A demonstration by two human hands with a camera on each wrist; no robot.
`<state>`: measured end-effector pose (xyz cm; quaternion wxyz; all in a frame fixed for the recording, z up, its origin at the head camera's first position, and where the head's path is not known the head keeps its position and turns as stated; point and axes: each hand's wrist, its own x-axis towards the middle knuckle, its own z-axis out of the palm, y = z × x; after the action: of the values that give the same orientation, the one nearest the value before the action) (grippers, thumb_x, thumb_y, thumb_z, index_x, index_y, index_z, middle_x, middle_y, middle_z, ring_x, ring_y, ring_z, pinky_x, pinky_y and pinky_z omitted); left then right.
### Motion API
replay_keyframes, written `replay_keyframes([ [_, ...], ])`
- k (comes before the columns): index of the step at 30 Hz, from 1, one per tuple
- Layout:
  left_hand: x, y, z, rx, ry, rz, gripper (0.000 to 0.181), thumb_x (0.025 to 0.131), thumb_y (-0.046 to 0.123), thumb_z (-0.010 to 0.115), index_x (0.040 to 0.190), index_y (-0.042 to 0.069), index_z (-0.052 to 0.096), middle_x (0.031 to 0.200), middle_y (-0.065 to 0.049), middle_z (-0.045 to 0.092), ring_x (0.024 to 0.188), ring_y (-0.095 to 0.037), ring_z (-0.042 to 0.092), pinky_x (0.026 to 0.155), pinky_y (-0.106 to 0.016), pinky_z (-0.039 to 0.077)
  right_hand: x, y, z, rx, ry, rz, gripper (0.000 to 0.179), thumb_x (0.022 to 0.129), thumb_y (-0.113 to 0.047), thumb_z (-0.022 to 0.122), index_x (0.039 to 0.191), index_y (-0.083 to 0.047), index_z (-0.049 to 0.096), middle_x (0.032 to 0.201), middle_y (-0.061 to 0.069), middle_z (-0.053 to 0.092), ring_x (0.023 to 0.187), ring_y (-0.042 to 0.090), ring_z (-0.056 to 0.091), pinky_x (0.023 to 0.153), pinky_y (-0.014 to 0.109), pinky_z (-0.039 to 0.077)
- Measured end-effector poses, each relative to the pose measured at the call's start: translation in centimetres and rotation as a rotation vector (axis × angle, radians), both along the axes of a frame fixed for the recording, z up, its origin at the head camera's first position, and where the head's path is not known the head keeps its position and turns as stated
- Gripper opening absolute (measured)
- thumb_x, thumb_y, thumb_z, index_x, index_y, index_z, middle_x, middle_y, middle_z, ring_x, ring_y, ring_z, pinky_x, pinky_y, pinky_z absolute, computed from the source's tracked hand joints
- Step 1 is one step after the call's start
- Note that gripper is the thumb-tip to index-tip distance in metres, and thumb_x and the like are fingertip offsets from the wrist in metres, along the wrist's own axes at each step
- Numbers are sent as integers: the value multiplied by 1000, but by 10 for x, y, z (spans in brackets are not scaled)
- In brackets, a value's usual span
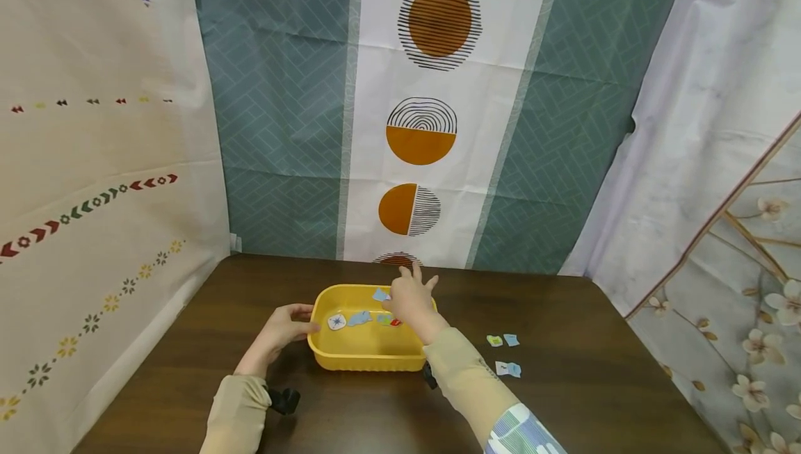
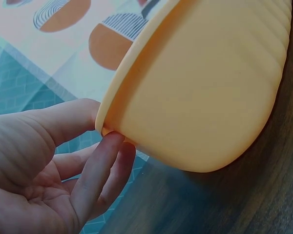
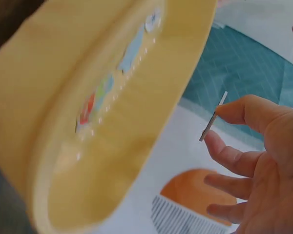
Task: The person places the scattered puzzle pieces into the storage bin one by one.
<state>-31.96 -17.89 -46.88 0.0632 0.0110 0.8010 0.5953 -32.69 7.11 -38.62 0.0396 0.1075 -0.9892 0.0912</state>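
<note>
A yellow plastic basket (image 1: 369,363) stands on the table. My left hand (image 1: 284,329) holds its left end; in the left wrist view the thumb and fingers pinch the rim (image 2: 118,92). Above the basket, my right hand (image 1: 414,300) pinches a small, flat light-blue puzzle piece (image 1: 380,295) between thumb and index finger, the other fingers spread. From the right wrist the piece (image 3: 214,117) shows edge-on, apart from the basket wall. Inside the basket lie a white piece with a star-like print (image 1: 336,321), light-blue pieces (image 1: 359,318), a green piece (image 1: 384,318) and a red piece (image 1: 396,322).
On the dark wooden table (image 1: 582,357), right of the basket, lie a green piece (image 1: 494,340), a light-blue piece (image 1: 511,339) and a pale joined pair (image 1: 508,368). Patterned curtains (image 1: 281,127) hang behind the table and along both sides.
</note>
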Motion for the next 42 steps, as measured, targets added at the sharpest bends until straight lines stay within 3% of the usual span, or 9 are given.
replay_keyframes([
  [16, 1, 2, 0, 15, 5, 6, 53, 80, 0, 71, 127, -15, 51, 119, -30, 56, 92, -22, 64, 79, -37, 59, 4, -55, -35, 81, -46, 90, 31, 82, -36, 74, 59, -18, 65, 147, 7, 46, 144, 37, 23, 105, 73, 25],
  [24, 2, 2, 0, 20, 2, 19, 52, 79, 0, 71, 125, -15, 52, 118, -29, 57, 92, -22, 64, 78, -36, 59, 9, -71, -51, 134, -40, 111, 36, 80, -50, 73, 66, -17, 67, 140, 8, 52, 140, 38, 31, 103, 71, 28],
  [32, 1, 1, 1, 11, 18, 10, 52, 80, 0, 71, 126, -16, 51, 118, -31, 56, 92, -23, 64, 78, -38, 59, 7, -80, -61, 151, -92, 102, 24, 79, -42, 76, 74, -19, 73, 144, 6, 49, 142, 36, 29, 106, 69, 27],
  [42, 1, 1, -1, 11, 20, 20, 49, 79, -1, 71, 124, -14, 54, 117, -29, 58, 92, -23, 65, 78, -37, 59, 6, -88, -70, 159, -121, 102, 27, 79, -42, 76, 90, -18, 76, 141, 3, 51, 141, 33, 31, 105, 66, 30],
])
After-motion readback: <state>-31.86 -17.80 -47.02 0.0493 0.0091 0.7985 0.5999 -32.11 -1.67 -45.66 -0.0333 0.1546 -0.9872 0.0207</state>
